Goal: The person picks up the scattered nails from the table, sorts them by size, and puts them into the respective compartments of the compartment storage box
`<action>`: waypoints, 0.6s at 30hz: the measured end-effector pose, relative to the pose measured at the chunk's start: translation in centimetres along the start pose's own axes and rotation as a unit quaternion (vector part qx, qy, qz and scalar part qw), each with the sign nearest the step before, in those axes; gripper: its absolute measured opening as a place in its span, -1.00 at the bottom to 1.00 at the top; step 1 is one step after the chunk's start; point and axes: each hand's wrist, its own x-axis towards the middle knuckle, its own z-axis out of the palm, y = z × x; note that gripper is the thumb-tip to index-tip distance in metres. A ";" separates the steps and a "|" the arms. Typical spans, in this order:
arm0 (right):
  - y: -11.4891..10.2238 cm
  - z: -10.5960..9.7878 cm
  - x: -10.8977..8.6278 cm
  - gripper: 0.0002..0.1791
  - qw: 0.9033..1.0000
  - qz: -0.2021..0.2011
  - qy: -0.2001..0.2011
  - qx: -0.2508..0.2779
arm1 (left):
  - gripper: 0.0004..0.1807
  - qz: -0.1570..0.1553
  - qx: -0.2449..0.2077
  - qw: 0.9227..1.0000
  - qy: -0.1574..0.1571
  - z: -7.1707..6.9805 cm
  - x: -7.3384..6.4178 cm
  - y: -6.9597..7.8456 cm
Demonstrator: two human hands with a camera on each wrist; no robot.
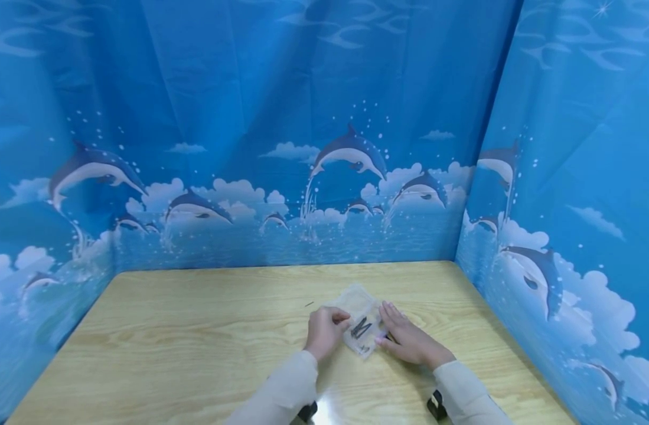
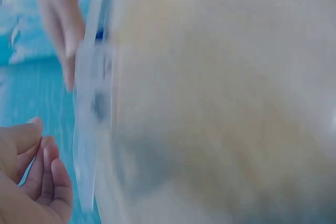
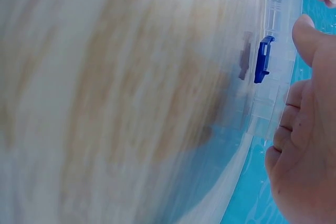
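A clear plastic compartment box (image 1: 358, 304) lies on the table at an angle, with several dark thin pieces (image 1: 361, 328), like nails or screws, inside. Over its left side is my left hand (image 1: 326, 330), thumb and forefinger tips brought together. The left wrist view shows this hand (image 2: 34, 174) with its other fingers curled; no thing can be made out between the tips. My right hand (image 1: 409, 337) rests along the box's right side, fingers fairly straight, thumb toward the near edge. A blue latch (image 3: 263, 60) shows beside it in the right wrist view.
One thin dark piece (image 1: 309, 304) lies loose on the wood-grain table (image 1: 196, 330), beyond my left hand. Blue dolphin-print curtains (image 1: 281, 177) stand along the table's back and both sides.
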 end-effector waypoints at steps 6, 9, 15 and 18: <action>0.1 0.0 0.0 -0.15 1.000 0.000 -0.004 -0.001 | -0.83 -0.035 0.042 0.997 0.054 -3.0 2.2 -1.9; 0.2 0.1 0.0 -0.15 1.000 -0.002 -0.004 0.005 | -0.80 -0.068 0.055 0.993 0.077 -3.9 2.9 -3.0; 0.2 -0.1 -0.1 -0.14 1.000 0.003 -0.008 0.012 | -0.78 -0.181 0.064 0.977 0.093 -4.4 3.7 -4.4; 0.2 -0.2 -0.1 -0.13 1.000 0.002 -0.008 0.012 | -0.78 -0.207 0.080 0.971 0.093 -4.2 3.9 -4.8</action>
